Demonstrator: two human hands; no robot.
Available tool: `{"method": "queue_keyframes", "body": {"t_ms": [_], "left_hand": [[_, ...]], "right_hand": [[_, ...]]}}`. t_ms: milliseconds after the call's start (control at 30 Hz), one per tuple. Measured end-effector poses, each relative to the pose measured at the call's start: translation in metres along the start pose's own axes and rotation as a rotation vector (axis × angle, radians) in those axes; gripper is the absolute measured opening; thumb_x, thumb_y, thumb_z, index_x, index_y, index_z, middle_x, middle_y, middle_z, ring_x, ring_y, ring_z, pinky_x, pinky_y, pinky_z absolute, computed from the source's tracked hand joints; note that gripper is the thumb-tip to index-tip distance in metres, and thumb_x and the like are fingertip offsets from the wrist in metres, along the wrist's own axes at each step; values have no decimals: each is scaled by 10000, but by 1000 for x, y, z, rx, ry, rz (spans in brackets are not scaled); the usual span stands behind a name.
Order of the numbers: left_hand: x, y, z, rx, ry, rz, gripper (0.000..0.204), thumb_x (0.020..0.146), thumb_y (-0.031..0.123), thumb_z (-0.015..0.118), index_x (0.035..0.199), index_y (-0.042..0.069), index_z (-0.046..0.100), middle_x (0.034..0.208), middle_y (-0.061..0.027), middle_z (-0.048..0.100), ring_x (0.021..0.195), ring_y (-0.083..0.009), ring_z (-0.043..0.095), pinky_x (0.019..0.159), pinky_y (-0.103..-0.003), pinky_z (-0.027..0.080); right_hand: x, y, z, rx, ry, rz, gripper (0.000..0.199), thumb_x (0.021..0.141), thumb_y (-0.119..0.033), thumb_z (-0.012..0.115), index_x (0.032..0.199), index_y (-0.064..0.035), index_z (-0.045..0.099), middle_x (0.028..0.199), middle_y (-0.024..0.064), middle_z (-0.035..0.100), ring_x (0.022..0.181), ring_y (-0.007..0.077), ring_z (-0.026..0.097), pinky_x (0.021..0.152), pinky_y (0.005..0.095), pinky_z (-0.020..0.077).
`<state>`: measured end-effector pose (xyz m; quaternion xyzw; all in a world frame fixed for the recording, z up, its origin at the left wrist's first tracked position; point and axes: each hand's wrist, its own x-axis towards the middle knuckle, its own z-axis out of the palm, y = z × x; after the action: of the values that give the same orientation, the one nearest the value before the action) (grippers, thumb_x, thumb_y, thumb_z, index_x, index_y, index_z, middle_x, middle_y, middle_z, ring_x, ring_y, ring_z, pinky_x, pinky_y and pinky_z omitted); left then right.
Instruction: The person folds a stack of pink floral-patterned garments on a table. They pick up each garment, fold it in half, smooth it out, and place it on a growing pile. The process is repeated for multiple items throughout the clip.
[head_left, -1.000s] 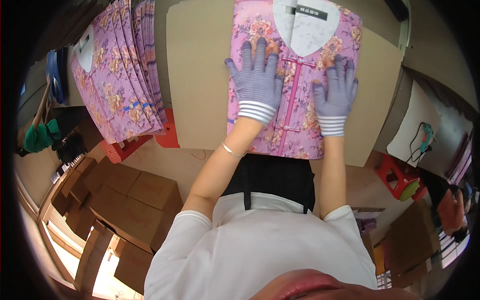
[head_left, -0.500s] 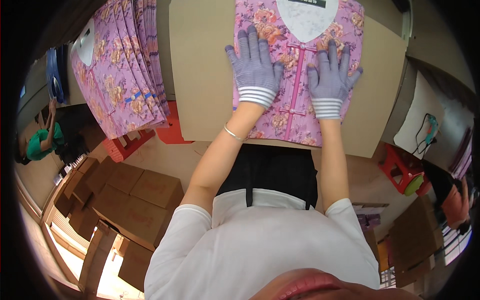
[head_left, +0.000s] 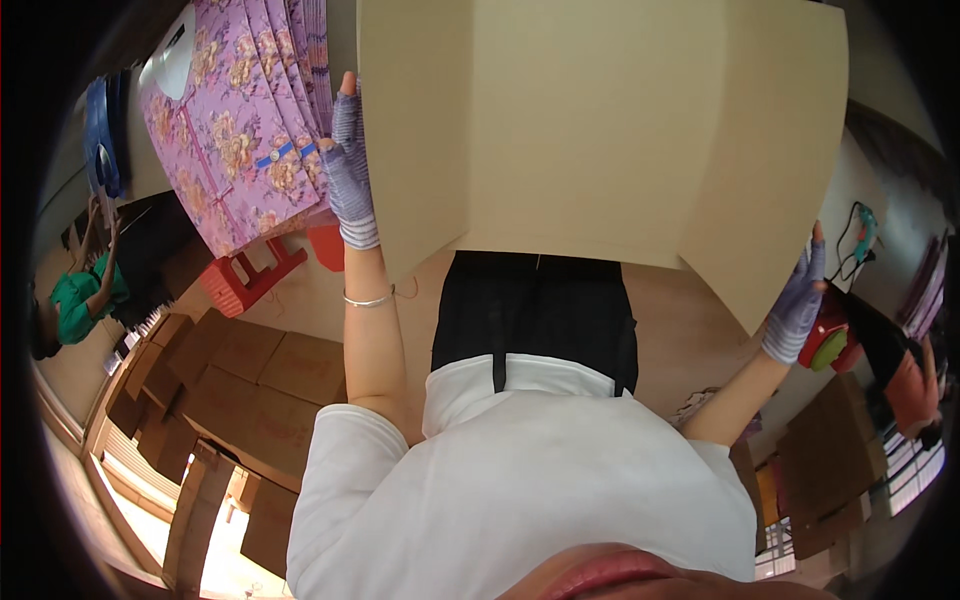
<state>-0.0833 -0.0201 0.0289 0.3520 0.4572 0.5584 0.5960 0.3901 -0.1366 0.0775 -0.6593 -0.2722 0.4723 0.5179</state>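
Observation:
A large tan cardboard sheet (head_left: 590,130) fills the middle, creased into a centre part and two side panels that stand tilted. Against the outer face of its left panel (head_left: 415,150) lies my left hand (head_left: 350,165), in a grey-purple glove with white cuff stripes and bare fingertips. Its fingers are stretched along the panel, some hidden behind the edge. Lower down, at the outer edge of the right panel (head_left: 775,150), my right hand (head_left: 798,300) presses with fingers extended and partly hidden. The pink floral garment seen earlier is out of sight.
To the left lies a stack of pink floral garments (head_left: 235,130) above a red stool (head_left: 245,280). Brown cartons (head_left: 270,390) are piled lower left. A teal tool with a cord (head_left: 865,235) lies at right. A person in green (head_left: 85,300) is far left, another in orange (head_left: 910,400) far right.
My hands have left the floral garment and moved apart to the cardboard's two sides. The side panels have risen, and cardboard now shows where the garment was.

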Motion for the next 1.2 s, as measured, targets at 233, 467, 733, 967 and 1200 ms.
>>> {"method": "queue_keyframes", "body": {"t_ms": [233,467,733,967,1200], "left_hand": [[2,-23,70,620,-137,271,686,835,440,576,1396,79,417,1532,-149,304,1415,-353,257,1139,-550,189],[21,-75,88,1494,-342,561,584,784,354,582,1291,67,550,1531,-215,271,1413,-453,211,1103,-659,181],[21,-87,93,1520,-303,566,564,749,311,640,1259,77,578,1482,-202,354,1403,-433,242,1107,-657,178],[20,-92,95,1502,-278,594,521,742,276,647,1220,74,593,1488,-183,358,1407,-420,246,1120,-649,162],[20,-92,97,1506,-241,597,496,752,258,631,1206,59,603,1512,-187,326,1420,-406,234,1128,-633,158]], "right_hand": [[3,-23,32,-435,-13,-158,580,893,-56,610,1403,89,376,1404,162,473,1295,227,448,1090,322,318],[-10,-54,85,-755,-129,-596,454,934,-189,608,1312,45,513,1341,177,538,1255,250,500,1063,333,357],[-32,16,165,-813,-352,-428,326,806,-134,704,1111,-38,642,1157,107,657,1102,294,598,964,371,454],[-2,78,180,-1274,-405,-496,570,647,-358,836,1107,-98,622,1031,77,637,963,271,579,868,396,476],[3,83,181,-1277,-364,-498,587,585,-412,855,1045,-128,626,927,19,642,900,223,584,789,368,487]]}}
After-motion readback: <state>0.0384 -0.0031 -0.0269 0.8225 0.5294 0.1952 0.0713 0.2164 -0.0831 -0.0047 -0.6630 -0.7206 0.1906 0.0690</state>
